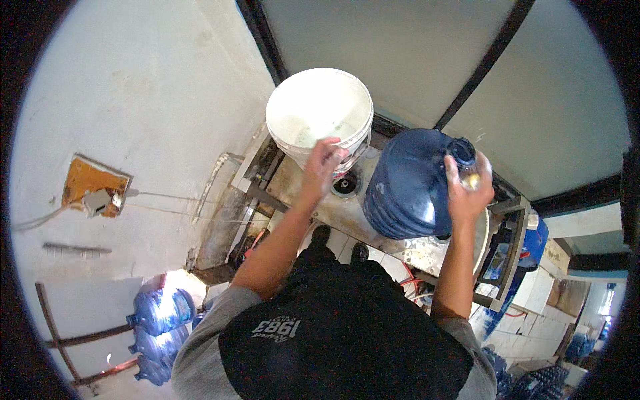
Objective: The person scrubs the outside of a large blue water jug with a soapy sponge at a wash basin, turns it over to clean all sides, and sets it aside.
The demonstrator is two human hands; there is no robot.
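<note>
A large blue water jug (415, 183) leans on the worn metal counter, its open neck tipped up toward the right. My right hand (470, 187) is closed around that neck, fingers on one side and thumb on the other. Something small and yellowish shows by the palm; its kind is unclear. My left hand (323, 167) is raised at the near side of a white bucket (283, 130), slightly blurred, with loosely bent fingers apart and nothing visible in them. Some liquid with suds lies at the bottom of the bucket.
Beside the bucket, a round dark fitting (345, 185) is set in the metal counter (320, 219). A wall socket (98, 201) with cables is at left. Clear blue jugs (161, 312) are stacked at lower left. Red hoses (410, 283) run below the counter. Framed panels stand behind.
</note>
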